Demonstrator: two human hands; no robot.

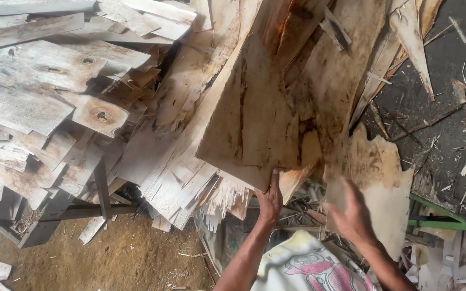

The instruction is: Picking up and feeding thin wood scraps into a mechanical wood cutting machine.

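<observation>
Among the heap of grey, weathered wood offcuts [55, 102], a broad, tan, rough-edged sheet of thin wood veneer [254, 118] lies tilted, its long axis running from the lower centre up and away to the right. The left hand [269, 200] is closed on its near bottom edge, directly below it and nearer than the other. The right hand [351, 215] is spread open against a pale, ragged veneer piece [384, 188] just beside it.
</observation>
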